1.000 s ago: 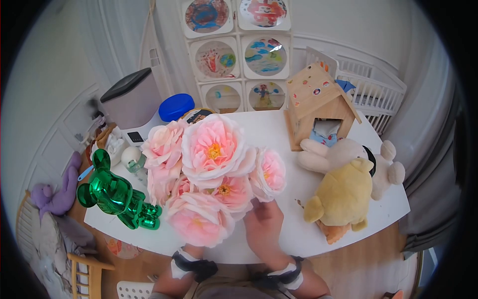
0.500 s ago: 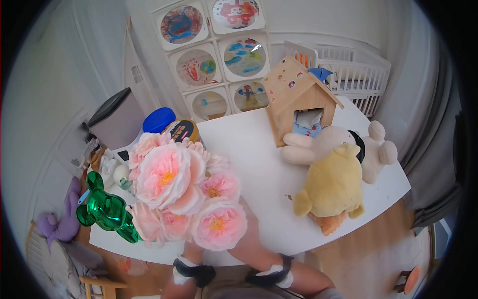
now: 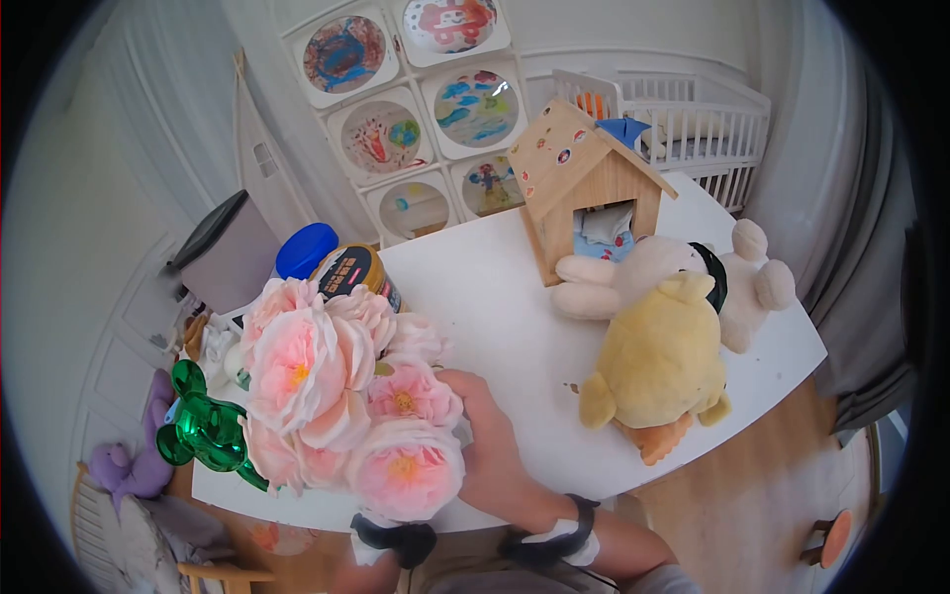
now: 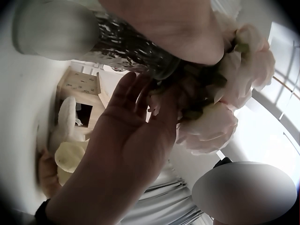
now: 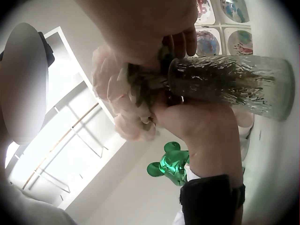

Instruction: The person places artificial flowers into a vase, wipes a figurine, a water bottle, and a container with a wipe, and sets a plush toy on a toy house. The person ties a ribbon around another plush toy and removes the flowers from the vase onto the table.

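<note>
Large pink artificial-looking flowers [image 3: 307, 366] stand in a textured clear glass vase [image 5: 234, 84] on the white table. Dark stems and green leaves show at the vase's mouth. My right hand [image 3: 490, 450] reaches in from the right below the blooms. In the left wrist view its fingers [image 4: 124, 91] curl about the stems by the vase rim. My left hand [image 5: 201, 126] lies along the other side of the vase, at the stems under the blooms. Its fingertips are hidden among stems and petals. In the head view the flowers cover most of it.
Left of the flowers is a shiny green bear figure [image 3: 203, 426]. Behind them are a tub with a dark label [image 3: 351, 272] and a blue lid [image 3: 307, 249]. Rightward, a wooden toy house [image 3: 594, 183], a pale plush [image 3: 618, 282] and a yellow plush [image 3: 663, 351] sit on the table [image 3: 475, 297].
The head view has tilted and shifted. The blooms have spread and turned, now lower and further left in view. The right hand shows more plainly at their right side.
</note>
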Motion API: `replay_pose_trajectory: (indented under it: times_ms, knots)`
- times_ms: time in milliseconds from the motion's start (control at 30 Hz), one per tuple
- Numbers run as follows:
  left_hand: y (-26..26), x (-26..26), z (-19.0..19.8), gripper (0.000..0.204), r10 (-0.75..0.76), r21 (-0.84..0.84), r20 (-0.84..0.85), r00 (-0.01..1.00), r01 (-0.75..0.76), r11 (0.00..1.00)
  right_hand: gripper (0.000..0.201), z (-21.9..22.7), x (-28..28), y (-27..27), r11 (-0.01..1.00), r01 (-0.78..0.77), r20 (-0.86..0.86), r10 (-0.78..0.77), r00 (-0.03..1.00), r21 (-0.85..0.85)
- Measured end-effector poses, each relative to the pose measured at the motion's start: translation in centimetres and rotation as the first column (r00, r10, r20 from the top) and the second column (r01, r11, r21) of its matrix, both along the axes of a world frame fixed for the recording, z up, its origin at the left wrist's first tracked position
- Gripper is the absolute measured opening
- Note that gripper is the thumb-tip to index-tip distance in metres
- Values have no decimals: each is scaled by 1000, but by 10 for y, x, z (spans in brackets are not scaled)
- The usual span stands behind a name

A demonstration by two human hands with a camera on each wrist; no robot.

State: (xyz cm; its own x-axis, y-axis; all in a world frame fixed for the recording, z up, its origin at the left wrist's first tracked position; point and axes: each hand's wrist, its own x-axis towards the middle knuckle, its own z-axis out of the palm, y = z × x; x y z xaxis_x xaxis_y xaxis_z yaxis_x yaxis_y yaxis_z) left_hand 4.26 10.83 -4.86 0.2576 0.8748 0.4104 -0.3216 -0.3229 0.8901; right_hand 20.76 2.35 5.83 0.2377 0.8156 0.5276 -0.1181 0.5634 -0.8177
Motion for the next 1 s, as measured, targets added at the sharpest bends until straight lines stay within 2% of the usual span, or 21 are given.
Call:
replay_pose_trajectory:
  times_ms: [67, 167, 267, 400, 467, 500, 567, 667, 900, 967, 1000]
  knots:
    - [0, -2, 1, 54, 9, 4, -8, 1000, -9, 1000, 70, -1, 1, -2, 995, 82, 186, -91, 978, 55]
    - [-1, -3, 4, 55, 20, 11, -15, 1000, -20, 1000, 67, -3, -3, -5, 984, 148, 182, -164, 970, 101]
    - [-1, -4, 5, 55, 26, 17, -17, 1000, -26, 1000, 67, -4, -3, -4, 975, 150, 199, -181, 963, 163]
    - [-3, -4, 6, 55, 39, 21, -12, 999, -38, 999, 69, -4, -4, -8, 981, 161, 224, -182, 957, 107]
    - [-4, -3, 6, 56, 41, 24, -10, 999, -41, 999, 77, -2, -3, -7, 971, 194, 342, -232, 911, 143]
    - [-4, -2, 6, 56, 42, 26, -9, 999, -42, 999, 77, 0, -2, -6, 970, 194, 342, -233, 910, 144]
    - [-5, -4, 6, 56, 48, 26, -9, 999, -48, 999, 80, 3, -2, -6, 959, 227, 464, -281, 840, 171]
    - [-8, -6, 6, 56, 62, 29, -6, 998, -62, 998, 79, 1, -2, -6, 948, 226, 465, -309, 830, 226]
    - [-10, -4, 6, 57, 72, 33, -6, 997, -72, 997, 75, -8, -5, -8, 948, 257, 417, -314, 853, 188]
    - [-12, -5, 6, 57, 80, 34, -7, 997, -80, 996, 75, -5, -3, -9, 923, 257, 487, -372, 790, 287]
    - [-12, -5, 6, 58, 83, 36, -8, 997, -82, 996, 75, -4, -2, -7, 923, 257, 487, -371, 791, 287]
